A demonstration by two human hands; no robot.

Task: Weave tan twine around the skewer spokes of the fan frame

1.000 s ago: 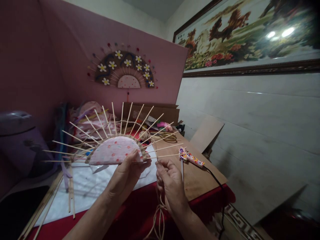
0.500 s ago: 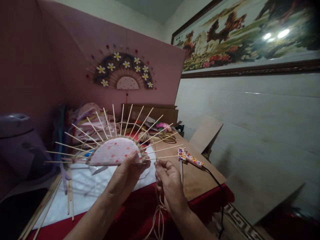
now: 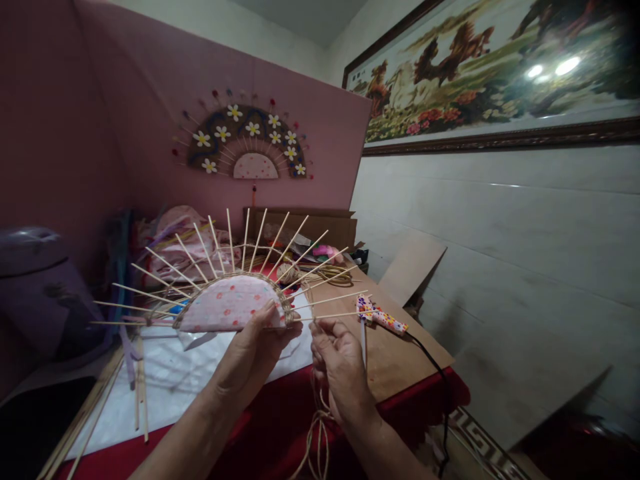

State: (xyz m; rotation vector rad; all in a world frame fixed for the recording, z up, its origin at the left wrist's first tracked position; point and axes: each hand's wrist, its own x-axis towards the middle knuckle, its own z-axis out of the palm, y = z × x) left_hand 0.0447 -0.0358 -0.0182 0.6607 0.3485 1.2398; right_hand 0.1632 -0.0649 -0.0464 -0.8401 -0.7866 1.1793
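Observation:
My left hand (image 3: 255,353) grips the lower right corner of a half-round fan frame (image 3: 227,303): a pink dotted fabric half-disc with several bamboo sticks fanning out and a band of woven twine along its curved edge. My right hand (image 3: 340,363) is just to the right of the frame, fingers pinched on a strand of tan twine (image 3: 315,433) that hangs down in loops below my wrists. The strand runs up toward the sticks at the frame's right end.
A glue gun with a coloured pattern (image 3: 381,316) lies on a brown board (image 3: 400,353), its black cord running off the table. Loose sticks (image 3: 140,393) lie on white paper. A finished flowered fan (image 3: 245,143) hangs on the pink wall. A cardboard box (image 3: 310,223) stands behind.
The fan frame and both hands have shifted very slightly; the right hand stays pinched on the twine beside the lowest right sticks.

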